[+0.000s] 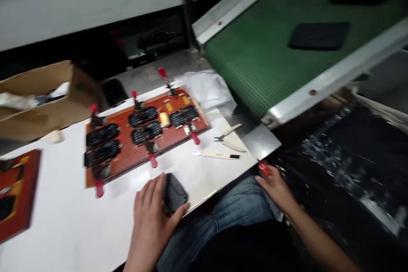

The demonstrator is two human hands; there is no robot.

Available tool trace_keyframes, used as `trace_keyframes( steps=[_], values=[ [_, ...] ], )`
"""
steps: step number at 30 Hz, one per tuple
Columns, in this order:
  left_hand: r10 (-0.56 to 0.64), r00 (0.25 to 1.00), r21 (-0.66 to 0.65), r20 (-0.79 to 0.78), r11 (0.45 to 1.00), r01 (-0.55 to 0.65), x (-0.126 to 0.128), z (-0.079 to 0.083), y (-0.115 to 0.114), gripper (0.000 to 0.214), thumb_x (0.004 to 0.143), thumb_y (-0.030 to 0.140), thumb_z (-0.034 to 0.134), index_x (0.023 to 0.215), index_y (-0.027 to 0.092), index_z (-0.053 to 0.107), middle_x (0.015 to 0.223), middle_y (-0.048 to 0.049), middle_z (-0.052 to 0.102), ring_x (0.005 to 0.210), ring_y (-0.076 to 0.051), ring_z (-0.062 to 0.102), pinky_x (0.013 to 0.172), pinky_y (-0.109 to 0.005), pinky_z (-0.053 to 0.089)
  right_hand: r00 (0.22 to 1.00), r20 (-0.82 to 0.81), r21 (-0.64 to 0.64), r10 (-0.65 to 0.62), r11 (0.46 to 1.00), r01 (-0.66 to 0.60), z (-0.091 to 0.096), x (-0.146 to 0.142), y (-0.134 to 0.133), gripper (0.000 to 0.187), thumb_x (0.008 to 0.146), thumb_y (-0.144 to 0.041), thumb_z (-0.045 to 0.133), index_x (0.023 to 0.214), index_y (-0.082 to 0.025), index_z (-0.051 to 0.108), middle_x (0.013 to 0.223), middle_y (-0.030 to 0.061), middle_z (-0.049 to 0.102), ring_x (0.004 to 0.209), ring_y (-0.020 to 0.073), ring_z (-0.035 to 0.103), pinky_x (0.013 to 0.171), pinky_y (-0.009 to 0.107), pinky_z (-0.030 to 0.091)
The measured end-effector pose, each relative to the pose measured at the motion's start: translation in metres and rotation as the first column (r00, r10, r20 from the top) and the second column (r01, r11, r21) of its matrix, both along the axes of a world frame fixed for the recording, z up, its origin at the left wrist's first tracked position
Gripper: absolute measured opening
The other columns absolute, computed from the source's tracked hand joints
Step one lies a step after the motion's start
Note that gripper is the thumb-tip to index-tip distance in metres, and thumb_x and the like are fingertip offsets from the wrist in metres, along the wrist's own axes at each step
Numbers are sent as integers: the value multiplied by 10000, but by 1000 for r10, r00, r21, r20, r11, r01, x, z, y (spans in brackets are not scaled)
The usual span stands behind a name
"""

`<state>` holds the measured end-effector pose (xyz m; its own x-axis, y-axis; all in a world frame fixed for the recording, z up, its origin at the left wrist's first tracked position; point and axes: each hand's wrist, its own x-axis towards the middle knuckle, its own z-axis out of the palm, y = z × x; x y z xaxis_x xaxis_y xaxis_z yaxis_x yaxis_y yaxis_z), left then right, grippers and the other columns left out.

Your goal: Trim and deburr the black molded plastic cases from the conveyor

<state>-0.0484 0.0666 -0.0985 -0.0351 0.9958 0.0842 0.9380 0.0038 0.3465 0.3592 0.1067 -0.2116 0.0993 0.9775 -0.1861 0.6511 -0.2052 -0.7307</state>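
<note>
My left hand [153,212] is closed around a black plastic cover [174,194], thumb on one side and fingers on the other, over the near edge of the white table. Past the table's right corner, my right hand [276,185] grips a small red-handled tool [264,167]; its kind is hard to make out. Between the hands, further in on the table, lie a hobby knife [219,155] with a pale handle and a pair of cutting pliers [231,138]. Beyond my left hand sits a red-brown fixture board [127,165] carrying several black ribbed parts under red-tipped toggle clamps.
A green conveyor belt [251,51] slopes at the upper right, bearing two dark flat parts. A cardboard box [41,119] stands at the left, above a second fixture board [27,195]. White plastic bags [207,89] lie behind the first board. Black plastic sheeting [357,165] fills the right side.
</note>
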Motion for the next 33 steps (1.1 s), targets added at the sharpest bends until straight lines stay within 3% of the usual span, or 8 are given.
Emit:
trace_keyframes(
  steps=[5, 11, 15, 20, 23, 27, 31, 33],
  values=[
    [26, 989, -63, 146, 998, -17, 17, 24, -15, 907, 888, 578, 702, 1636, 248, 311, 1457, -185, 492, 1353, -394, 555, 1082, -605, 543, 998, 58, 109, -8, 994, 2, -15, -5, 43, 359, 892, -436, 625, 1185, -229, 619, 1302, 184, 631, 1261, 375, 621, 1090, 565, 512],
    [-7, 932, -193, 361, 978, 83, 53, 27, -95, 989, 891, 520, 719, 1679, 280, 172, 1636, -171, 425, 1502, -378, 461, 1200, -550, 469, 921, -13, 161, 388, 910, -381, 49, 54, -13, 292, 956, -385, 616, 1227, -280, 650, 1590, 129, 507, 1375, 354, 589, 1109, 555, 511],
    [254, 902, -390, 348, 915, -108, 48, 9, -152, 952, 936, 427, 699, 1680, 321, 115, 1684, -148, 359, 1561, -344, 376, 1266, -561, 374, 733, -83, 99, 675, 737, -668, 86, 67, -5, 404, 964, -441, 664, 1361, -397, 607, 1428, 113, 682, 1254, 332, 689, 970, 469, 572],
    [330, 904, -437, 272, 879, -189, 29, -10, -187, 947, 924, 339, 696, 1678, 278, 126, 1670, -161, 345, 1565, -341, 349, 1284, -552, 339, 274, 79, -245, 959, 285, -927, 113, -29, 17, 366, 991, -677, 577, 1065, -332, 675, 838, 46, 775, 733, 275, 734, 629, 366, 467],
    [321, 900, -459, 296, 874, -161, 27, -20, -198, 957, 883, 309, 729, 1671, 263, 187, 1631, -157, 417, 1529, -336, 409, 1261, -518, 390, 119, 196, -320, 973, 178, -931, 125, -88, 19, 496, 1023, -722, 460, 966, -273, 660, 754, 33, 743, 657, 273, 712, 560, 311, 337],
    [363, 884, -461, 295, 864, -201, 30, -29, -206, 982, 882, 333, 722, 1680, 258, 154, 1647, -147, 410, 1540, -326, 401, 1276, -511, 372, 37, 244, -328, 969, 118, -937, 134, -124, 19, 501, 1016, -714, 485, 1047, -264, 703, 766, 46, 755, 650, 273, 717, 545, 285, 265],
    [313, 898, -440, 311, 884, -156, 27, -32, -204, 928, 880, 362, 723, 1665, 298, 233, 1645, -118, 430, 1532, -345, 416, 1263, -522, 393, 57, 155, -291, 986, 101, -951, 143, -121, 21, 476, 991, -704, 550, 999, -271, 749, 739, 38, 749, 629, 249, 707, 551, 281, 297],
    [260, 909, -408, 327, 906, -112, 22, -34, -201, 840, 911, 376, 682, 1646, 291, 284, 1628, -140, 454, 1505, -385, 452, 1241, -593, 402, 134, 121, -235, 984, 160, -959, 149, -105, 25, 416, 971, -677, 615, 1043, -298, 770, 773, 24, 767, 659, 232, 714, 594, 281, 377]
  ],
)
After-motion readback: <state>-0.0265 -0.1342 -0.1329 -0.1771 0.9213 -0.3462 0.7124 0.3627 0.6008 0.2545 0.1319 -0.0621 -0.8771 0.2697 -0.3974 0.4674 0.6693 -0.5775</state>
